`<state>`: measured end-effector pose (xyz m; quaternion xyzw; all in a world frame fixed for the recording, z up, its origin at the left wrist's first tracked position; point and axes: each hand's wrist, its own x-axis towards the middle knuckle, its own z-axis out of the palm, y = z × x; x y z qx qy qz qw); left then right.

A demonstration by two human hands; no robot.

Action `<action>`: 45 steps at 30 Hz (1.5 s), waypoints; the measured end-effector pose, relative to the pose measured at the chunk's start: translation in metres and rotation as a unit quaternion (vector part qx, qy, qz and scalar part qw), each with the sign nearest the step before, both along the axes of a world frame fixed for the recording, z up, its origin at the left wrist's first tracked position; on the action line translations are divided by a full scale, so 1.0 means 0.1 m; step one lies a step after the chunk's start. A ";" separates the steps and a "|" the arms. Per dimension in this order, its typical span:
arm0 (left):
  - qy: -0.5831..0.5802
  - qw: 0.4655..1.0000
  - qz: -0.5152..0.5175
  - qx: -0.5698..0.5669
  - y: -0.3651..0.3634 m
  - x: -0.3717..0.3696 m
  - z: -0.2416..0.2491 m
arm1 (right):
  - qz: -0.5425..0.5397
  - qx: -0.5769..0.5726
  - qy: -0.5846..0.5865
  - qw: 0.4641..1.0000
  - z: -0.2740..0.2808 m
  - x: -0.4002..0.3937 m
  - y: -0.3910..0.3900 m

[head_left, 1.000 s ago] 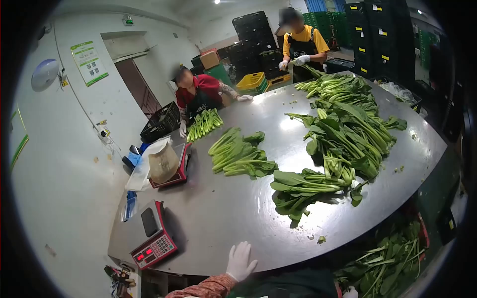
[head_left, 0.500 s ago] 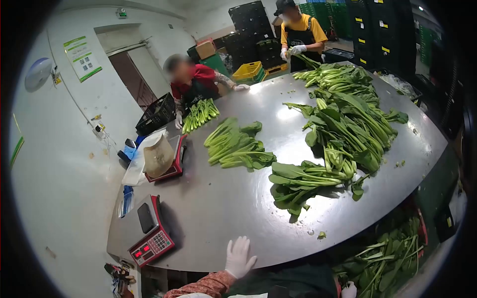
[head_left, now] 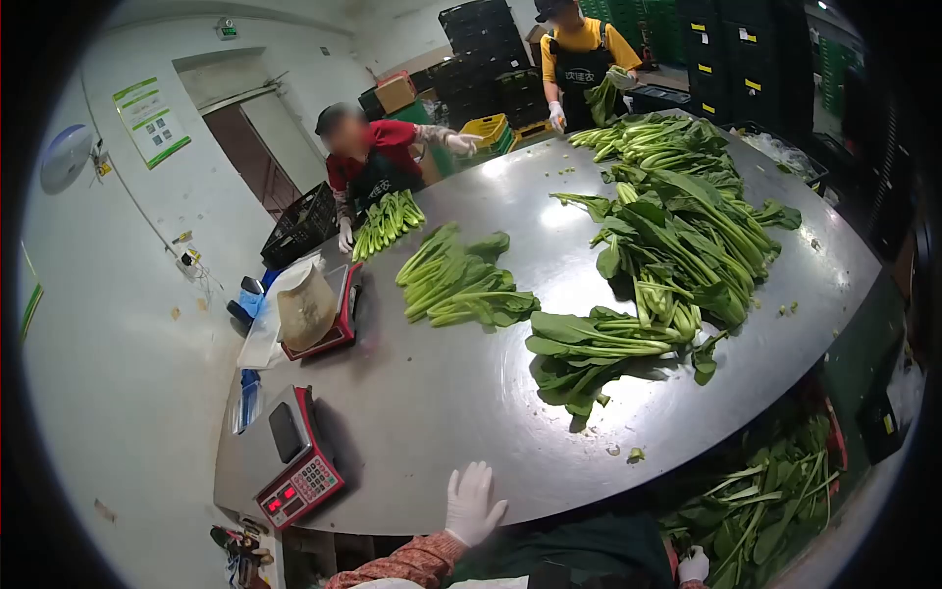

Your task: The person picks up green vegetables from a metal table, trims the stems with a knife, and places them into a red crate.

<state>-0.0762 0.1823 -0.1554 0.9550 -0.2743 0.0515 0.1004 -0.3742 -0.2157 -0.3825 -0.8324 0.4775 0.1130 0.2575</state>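
My left hand (head_left: pixel 474 505), in a white glove, lies with its fingers spread on the near edge of the steel table (head_left: pixel 412 432) and holds nothing. Low in the view, my right hand (head_left: pixel 694 566), also gloved, is beside the leafy greens (head_left: pixel 775 501) in a container below the table edge; its fingers are too small and partly hidden to read. On the table lie a large heap of greens (head_left: pixel 687 236), a near bunch (head_left: pixel 599 344) and a smaller pile (head_left: pixel 456 280).
Two red scales stand at the left, one with a phone (head_left: pixel 287 432), one with a beige container (head_left: pixel 306 309). Across the table are a person in red (head_left: pixel 378 157) by trimmed greens (head_left: pixel 389 224) and a person in yellow (head_left: pixel 589 59) holding greens. Crates (head_left: pixel 486 133) stand behind.
My right hand shows slightly more beside the lower greens. The person in red has raised an arm off the table, and the person in yellow now holds greens higher, in one hand. The view has shifted slightly.
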 end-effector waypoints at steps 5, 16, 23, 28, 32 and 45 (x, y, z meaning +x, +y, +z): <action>0.003 1.000 0.000 -0.004 0.02 0.00 -0.04 | -0.018 0.011 0.005 1.000 0.16 0.03 0.03; 0.005 1.000 0.003 -0.023 -0.01 -0.01 -0.01 | -0.052 -0.009 -0.028 0.998 -0.42 -0.11 -0.06; 0.005 1.000 -0.012 -0.025 0.01 0.01 -0.06 | -0.070 0.011 0.023 0.997 0.19 0.12 0.08; -0.004 1.000 -0.021 -0.022 0.00 -0.01 -0.06 | -0.050 0.006 0.017 0.999 0.14 0.06 0.08; -0.007 0.999 -0.022 -0.024 0.01 0.01 -0.10 | -0.044 -0.002 0.011 0.999 0.12 0.06 0.09; -0.005 1.000 -0.028 -0.004 -0.03 0.01 -0.09 | -0.061 0.012 0.010 0.998 0.18 0.08 0.10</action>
